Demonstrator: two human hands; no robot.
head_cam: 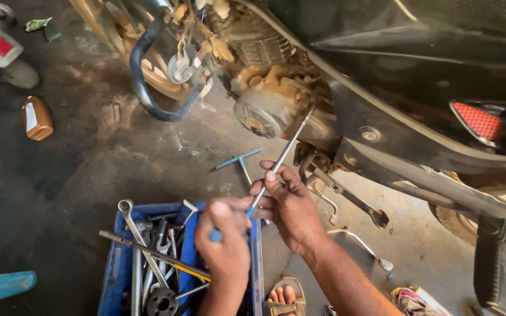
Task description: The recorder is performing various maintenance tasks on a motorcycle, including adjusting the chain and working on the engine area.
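Held a long T-handle wrench [276, 167] in both hands, shaft running diagonally from lower left up to upper right, far tip set against the muddy engine case [265, 105] of the motorcycle [417, 76]. Left hand [225, 243] closed in a fist round the blue handle end, nearest the body, sitting over the blue tool crate [114, 257]. Right hand [291, 208] further up the shaft, fingers pinched loosely round the bare metal, thumb and forefinger on top, not fully clenched. Right hand nearer the engine, left hand nearer the crate. Wrench looked thin, plain steel, shiny, with blue grip at the lower end; whether the socket tip was seated on a bolt could not be told, hidden by mud and parts. Engine lay up and to the right of both hands, along the same line as the shaft. Second T-wrench [238, 161] lay loose on the floor [89, 164] just left of the held shaft, apart from it. Crate full of spanners and sockets. Brown bottle [36, 118] on the floor far left. Footrest lever [355, 202] just right of the right hand. Sandalled foot [283, 297] below.
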